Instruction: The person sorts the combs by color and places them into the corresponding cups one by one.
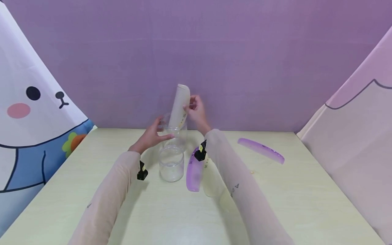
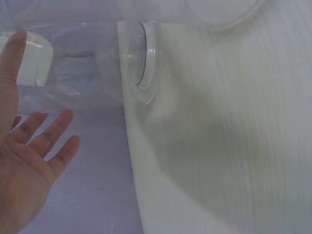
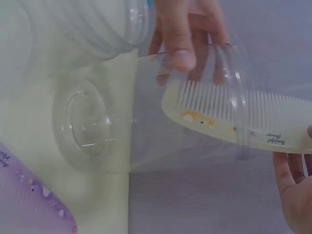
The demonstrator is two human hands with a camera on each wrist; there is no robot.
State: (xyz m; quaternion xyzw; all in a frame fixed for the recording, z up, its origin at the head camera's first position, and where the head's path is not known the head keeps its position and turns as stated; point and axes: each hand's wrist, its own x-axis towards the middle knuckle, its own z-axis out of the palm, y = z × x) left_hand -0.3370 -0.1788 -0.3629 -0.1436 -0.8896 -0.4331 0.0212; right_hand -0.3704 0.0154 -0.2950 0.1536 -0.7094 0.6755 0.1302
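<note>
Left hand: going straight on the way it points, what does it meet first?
Likely the far clear jar, which stands between the thumb and fingers of the left hand; remaining depth is unclear.

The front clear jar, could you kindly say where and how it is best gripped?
Probably by the side wall of the front clear jar, below its rim, coming from the person's left: it stands upright and round, with a purple comb close on its right and the other jar just behind.
</note>
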